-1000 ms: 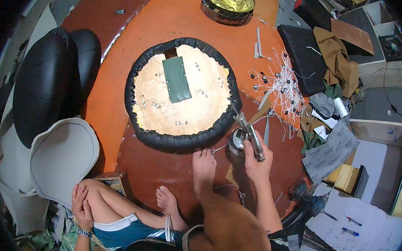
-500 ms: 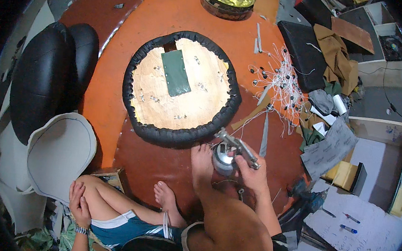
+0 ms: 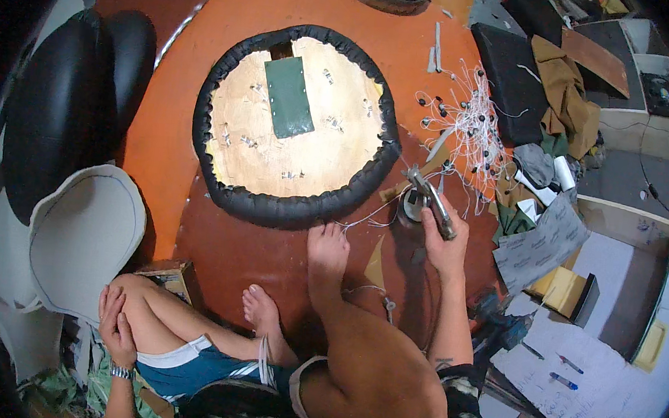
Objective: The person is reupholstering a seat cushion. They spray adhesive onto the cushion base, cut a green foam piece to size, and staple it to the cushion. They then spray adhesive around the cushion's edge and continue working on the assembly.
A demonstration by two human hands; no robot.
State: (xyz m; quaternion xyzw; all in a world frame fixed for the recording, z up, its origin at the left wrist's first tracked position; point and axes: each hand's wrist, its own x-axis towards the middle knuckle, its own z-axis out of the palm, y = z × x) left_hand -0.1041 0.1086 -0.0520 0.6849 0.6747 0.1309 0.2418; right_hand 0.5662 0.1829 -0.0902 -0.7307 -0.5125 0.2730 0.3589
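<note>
Head view: a round seat (image 3: pixel 298 127) lies upside down on an orange-brown surface (image 3: pixel 209 10), its pale wooden underside facing up, with a green patch (image 3: pixel 289 107) on the wood toward the far side. Black cover material is pulled over the seat's rim and gathered all around it.

The left hand (image 3: pixel 327 252) rests palm down on the surface just below the seat's near edge, fingers (image 3: pixel 325 232) spread flat and touching or nearly touching the black rim; it holds nothing that shows.

The right hand (image 3: pixel 445 245) is to the right of the seat's near edge, its fingers (image 3: pixel 437 217) wrapped tight around the handle of a metal stapler (image 3: pixel 428 197). The tool's head points toward the seat's rim but stands just apart from it. A small round tin (image 3: pixel 412 206) sits on the surface right under the tool, partly hidden by it. Thin white thread (image 3: pixel 365 219) runs from near the tool toward the left hand.

Right of the seat lies a tangle of white strings (image 3: pixel 466 133) with dark beads, and beyond it a black cushion (image 3: pixel 509 81) and brown cloth (image 3: pixel 564 89).

Left of the seat stand 2 black padded pieces (image 3: pixel 68 101) and a grey cut panel (image 3: pixel 81 236). Below the seat, a second person sits with a knee (image 3: pixel 140 288) drawn up, a foot (image 3: pixel 263 313) on the surface, and a hand (image 3: pixel 115 321) on the leg.
</note>
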